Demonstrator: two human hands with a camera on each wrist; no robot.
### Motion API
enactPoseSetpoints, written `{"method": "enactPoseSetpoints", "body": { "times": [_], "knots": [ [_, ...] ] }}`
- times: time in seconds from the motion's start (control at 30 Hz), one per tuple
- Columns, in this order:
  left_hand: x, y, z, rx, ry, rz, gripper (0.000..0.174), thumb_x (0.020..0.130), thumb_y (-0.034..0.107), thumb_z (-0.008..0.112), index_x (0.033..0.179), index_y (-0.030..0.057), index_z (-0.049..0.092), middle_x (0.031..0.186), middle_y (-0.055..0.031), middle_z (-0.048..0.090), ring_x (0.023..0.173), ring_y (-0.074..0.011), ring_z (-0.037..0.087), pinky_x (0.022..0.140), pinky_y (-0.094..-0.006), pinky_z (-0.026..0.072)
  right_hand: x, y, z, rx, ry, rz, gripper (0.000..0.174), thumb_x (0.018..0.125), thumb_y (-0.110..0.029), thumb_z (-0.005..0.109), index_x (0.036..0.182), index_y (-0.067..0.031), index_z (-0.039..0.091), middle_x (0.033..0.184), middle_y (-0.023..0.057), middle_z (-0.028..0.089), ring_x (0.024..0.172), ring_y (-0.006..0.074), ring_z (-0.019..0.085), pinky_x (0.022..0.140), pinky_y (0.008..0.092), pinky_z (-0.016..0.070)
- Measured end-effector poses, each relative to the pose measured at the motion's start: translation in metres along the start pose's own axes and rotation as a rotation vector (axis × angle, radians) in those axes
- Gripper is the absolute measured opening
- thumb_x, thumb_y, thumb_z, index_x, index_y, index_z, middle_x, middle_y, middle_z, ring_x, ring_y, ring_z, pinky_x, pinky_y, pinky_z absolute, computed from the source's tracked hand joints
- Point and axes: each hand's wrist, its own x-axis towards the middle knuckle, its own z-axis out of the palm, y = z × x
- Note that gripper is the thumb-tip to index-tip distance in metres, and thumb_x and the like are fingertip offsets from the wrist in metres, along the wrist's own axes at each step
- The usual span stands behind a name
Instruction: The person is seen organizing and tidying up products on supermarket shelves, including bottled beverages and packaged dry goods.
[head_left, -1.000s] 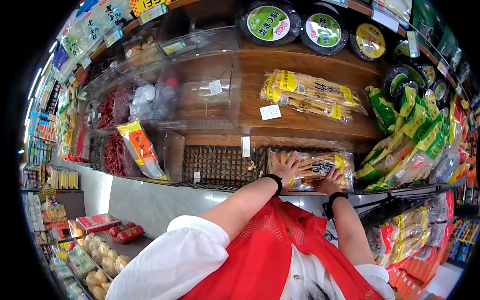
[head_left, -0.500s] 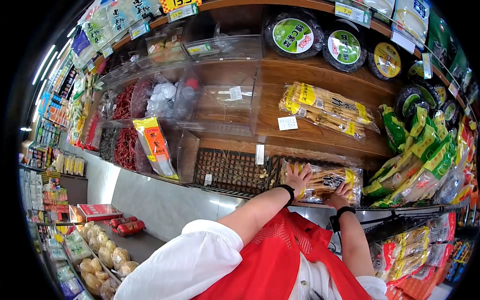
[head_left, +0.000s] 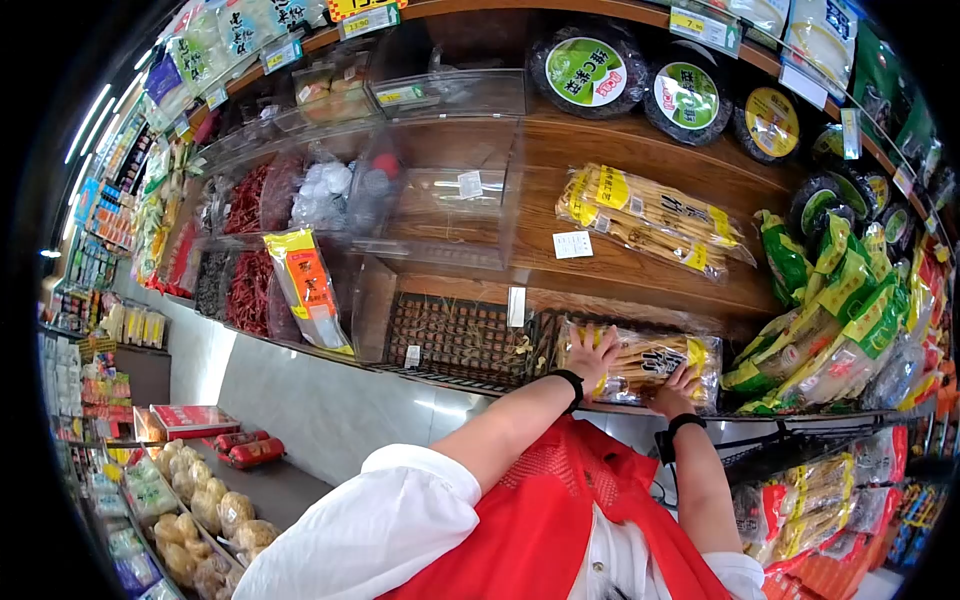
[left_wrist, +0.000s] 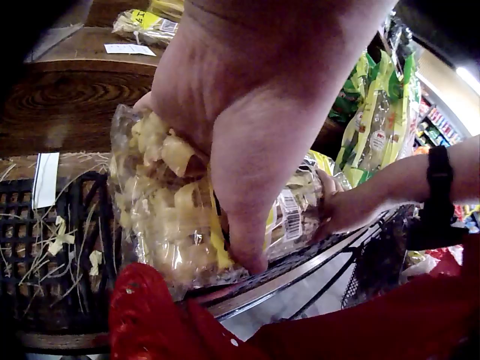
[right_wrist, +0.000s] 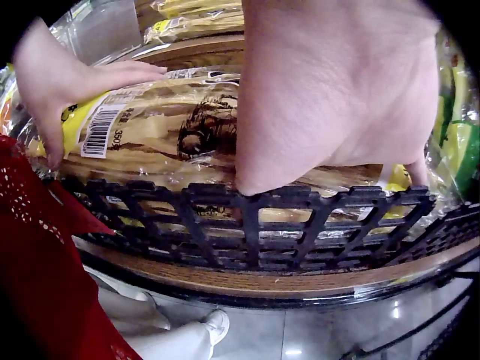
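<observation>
A clear bag of pale dried sticks with yellow ends [head_left: 640,366] lies in a black mesh basket [right_wrist: 255,232] at the shelf's front edge. My left hand [head_left: 593,358] rests on its left end with fingers spread; in the left wrist view that hand [left_wrist: 247,150] spans the bag [left_wrist: 176,232], thumb down its front side. On the right end lies my right hand [head_left: 676,390], and in the right wrist view this hand [right_wrist: 337,97] reaches over the bag [right_wrist: 165,135], thumb at the basket's rim. Its far fingers are partly hidden.
Similar stick bags [head_left: 655,215] lie on the wooden shelf behind. Green and yellow bags [head_left: 840,310] stand at the right, clear bins [head_left: 440,200] at the left. Round dark packages [head_left: 588,70] line the upper shelf. A mesh tray [head_left: 455,335] adjoins the basket.
Between the first and second frames the head view shifted, so the shelf sits further right and lower. Both hands stay on the bag with hardly any visible change.
</observation>
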Motion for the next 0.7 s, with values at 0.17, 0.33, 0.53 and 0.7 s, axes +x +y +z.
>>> {"method": "enactPoseSetpoints", "body": {
  "times": [0.17,0.33,0.53,0.7],
  "knots": [
    [0.000,-0.002,0.004,0.028,0.046,-0.027,0.123,0.042,0.052,0.079,0.138,0.0112,0.014,0.143,-0.0146,0.001,0.124,-0.0441,0.016,0.091,-0.0643,0.0213,0.007,-0.008,-0.001,-0.068,-0.109,0.101,0.120,0.065,-0.053,0.066,0.133,-0.0016,-0.019,0.140,0.0234,-0.016,0.129,0.0446,-0.003,0.093,0.0614,0.0262],
    [0.003,-0.005,-0.001,-0.010,0.003,-0.034,0.120,0.046,0.050,0.079,0.138,0.0122,0.012,0.144,-0.0150,-0.001,0.125,-0.0448,0.014,0.093,-0.0634,0.0198,0.003,-0.006,-0.009,-0.002,-0.050,0.011,0.101,0.070,-0.056,0.057,0.135,0.0027,0.009,0.139,0.0288,-0.013,0.124,0.0529,-0.011,0.097,0.0636,0.0019],
    [0.001,-0.006,-0.009,0.024,-0.048,-0.018,0.121,0.046,0.051,0.079,0.138,0.0124,0.010,0.143,-0.0155,-0.003,0.126,-0.0445,0.013,0.093,-0.0634,0.0191,-0.025,-0.018,-0.049,0.069,-0.128,0.113,0.121,0.065,-0.054,0.066,0.132,0.0007,-0.019,0.139,0.0252,-0.018,0.126,0.0505,-0.006,0.098,0.0612,0.0170],
    [-0.002,-0.007,-0.023,0.024,-0.128,-0.013,0.123,0.046,0.052,0.079,0.139,0.0123,0.008,0.143,-0.0153,-0.003,0.126,-0.0440,0.013,0.094,-0.0634,0.0188,-0.024,-0.021,-0.050,0.078,-0.143,0.155,0.124,0.064,-0.051,0.068,0.131,-0.0032,-0.025,0.139,0.0230,-0.020,0.129,0.0442,-0.005,0.096,0.0620,0.0214]
  ]
}}
